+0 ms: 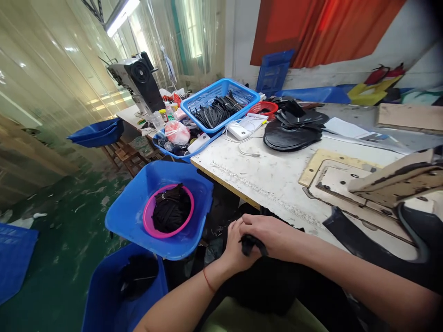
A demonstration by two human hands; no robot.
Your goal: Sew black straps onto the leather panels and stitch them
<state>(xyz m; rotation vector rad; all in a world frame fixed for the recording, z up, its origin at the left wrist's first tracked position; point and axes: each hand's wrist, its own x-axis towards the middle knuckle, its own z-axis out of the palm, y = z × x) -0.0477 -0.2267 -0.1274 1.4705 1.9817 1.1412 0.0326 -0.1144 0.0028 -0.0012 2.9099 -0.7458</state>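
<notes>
a small black fabric piece (252,244) is pinched between both hands, just below the tabletop (277,180) edge. the left hand (235,251) curls under it, and the right hand (273,230) closes over it. to their left, a blue tub (128,212) holds a pink bowl (145,219) of black pieces.

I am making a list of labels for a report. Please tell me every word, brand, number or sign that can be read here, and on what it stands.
No text can be read.
Bottles beside the sewing machine: labels too small and blurred.
White paper on the table: no legible print.
White device with cable: no marking visible.
Black piece between left hand and right hand: no print visible.
</notes>
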